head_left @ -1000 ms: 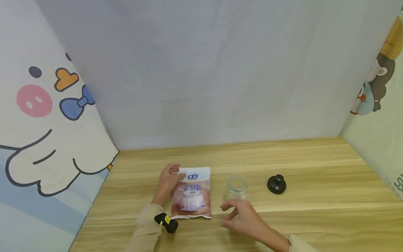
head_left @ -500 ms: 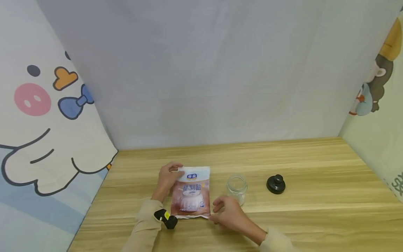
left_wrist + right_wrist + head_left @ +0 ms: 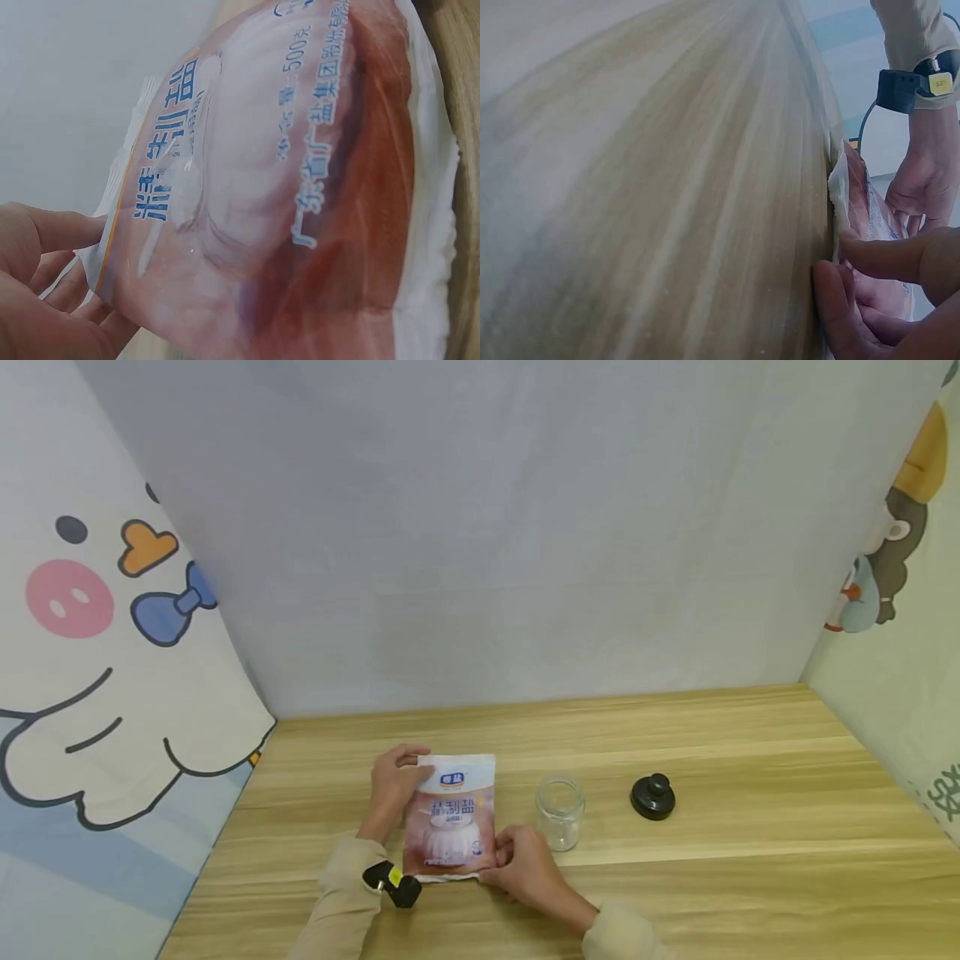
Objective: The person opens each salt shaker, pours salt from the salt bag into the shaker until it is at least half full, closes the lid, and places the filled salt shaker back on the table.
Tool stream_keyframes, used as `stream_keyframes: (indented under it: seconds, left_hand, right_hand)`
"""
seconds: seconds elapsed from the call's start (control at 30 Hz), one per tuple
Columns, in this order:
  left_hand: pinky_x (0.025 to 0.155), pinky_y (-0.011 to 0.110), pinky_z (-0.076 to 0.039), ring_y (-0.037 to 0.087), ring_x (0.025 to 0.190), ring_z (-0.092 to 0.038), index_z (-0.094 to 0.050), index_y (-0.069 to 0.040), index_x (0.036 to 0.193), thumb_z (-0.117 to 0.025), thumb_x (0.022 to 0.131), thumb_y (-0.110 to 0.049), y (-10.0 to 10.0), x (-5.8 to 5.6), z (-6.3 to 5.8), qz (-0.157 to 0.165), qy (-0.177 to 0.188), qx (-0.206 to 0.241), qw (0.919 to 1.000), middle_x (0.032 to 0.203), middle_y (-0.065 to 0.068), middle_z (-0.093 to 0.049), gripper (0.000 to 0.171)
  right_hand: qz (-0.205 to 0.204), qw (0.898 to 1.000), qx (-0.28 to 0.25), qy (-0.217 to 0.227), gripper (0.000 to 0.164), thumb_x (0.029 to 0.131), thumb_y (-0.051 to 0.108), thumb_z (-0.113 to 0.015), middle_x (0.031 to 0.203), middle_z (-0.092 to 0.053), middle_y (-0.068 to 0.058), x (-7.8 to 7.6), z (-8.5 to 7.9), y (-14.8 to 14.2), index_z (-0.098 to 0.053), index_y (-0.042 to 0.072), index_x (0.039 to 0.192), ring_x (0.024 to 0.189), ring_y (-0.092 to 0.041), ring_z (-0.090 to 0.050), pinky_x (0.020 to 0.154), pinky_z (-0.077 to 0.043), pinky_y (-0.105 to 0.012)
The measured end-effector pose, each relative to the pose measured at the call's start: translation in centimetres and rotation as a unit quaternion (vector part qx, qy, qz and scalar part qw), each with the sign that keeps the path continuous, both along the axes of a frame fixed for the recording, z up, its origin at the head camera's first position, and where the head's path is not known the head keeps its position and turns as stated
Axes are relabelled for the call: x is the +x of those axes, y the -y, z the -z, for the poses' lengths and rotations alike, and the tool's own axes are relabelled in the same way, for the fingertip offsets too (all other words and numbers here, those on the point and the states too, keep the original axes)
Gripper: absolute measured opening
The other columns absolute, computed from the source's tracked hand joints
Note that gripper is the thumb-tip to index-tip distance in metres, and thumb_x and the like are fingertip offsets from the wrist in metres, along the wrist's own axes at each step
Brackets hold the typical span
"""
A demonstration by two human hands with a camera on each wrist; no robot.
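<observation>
A pink-and-white bag of salt [image 3: 452, 827] with blue lettering lies face up on the wooden table [image 3: 720, 877]. At the bag's upper left edge, my left hand [image 3: 392, 787] pinches it, thumb on top and fingers beneath, as the left wrist view also shows with the hand [image 3: 56, 277] at the bag [image 3: 247, 180]. My right hand [image 3: 528, 870] grips the lower right corner between thumb and fingers. In the right wrist view, the thumb [image 3: 885, 259] presses on the bag's white end seam [image 3: 840, 195].
Just right of the bag stands a clear glass jar [image 3: 560, 814] without a lid. Farther right sits a black knobbed lid [image 3: 653, 797]. A grey backdrop [image 3: 480, 543] rises behind the table, with printed cartoon panels on both sides.
My right hand has moved left from in front of the jar to the bag's lower right corner and taken hold of it. The left hand has stayed on the bag.
</observation>
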State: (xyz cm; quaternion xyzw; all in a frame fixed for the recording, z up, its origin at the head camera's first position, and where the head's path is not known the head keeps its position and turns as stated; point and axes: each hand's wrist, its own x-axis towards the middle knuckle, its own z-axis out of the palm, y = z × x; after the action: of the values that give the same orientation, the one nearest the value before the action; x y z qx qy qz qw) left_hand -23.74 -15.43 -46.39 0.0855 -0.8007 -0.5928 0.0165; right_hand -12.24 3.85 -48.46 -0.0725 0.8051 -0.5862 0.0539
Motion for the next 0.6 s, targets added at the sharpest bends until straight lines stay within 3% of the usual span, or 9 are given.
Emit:
stream_keyframes:
  seconds: [0.3,0.6]
  left_hand:
    - [0.076,0.029,-0.053,0.028,0.098,-0.058,-0.069,-0.001,0.105,-0.071,0.074,0.001,-0.2,0.7,-0.9,-0.004,-0.017,-0.006,0.9998,0.103,0.017,-0.065,0.031]
    - [0.075,0.029,-0.054,0.028,0.095,-0.060,-0.068,-0.002,0.108,-0.071,0.079,-0.003,0.4,1.8,-1.9,0.013,-0.019,-0.018,0.9996,0.106,0.015,-0.065,0.029]
  right_hand:
    - [0.022,0.995,0.065,-0.070,0.027,0.058,-0.007,-0.083,0.062,-0.057,-0.004,-0.1,0.4,0.0,-0.060,-0.003,0.073,0.047,-0.002,-0.048,0.041,-0.048,-0.019]
    - [0.009,0.990,0.091,-0.106,0.023,0.062,-0.007,-0.080,0.055,-0.051,0.005,-0.1,0.5,0.0,-0.058,0.002,0.062,0.047,0.001,-0.044,0.042,-0.043,-0.016]
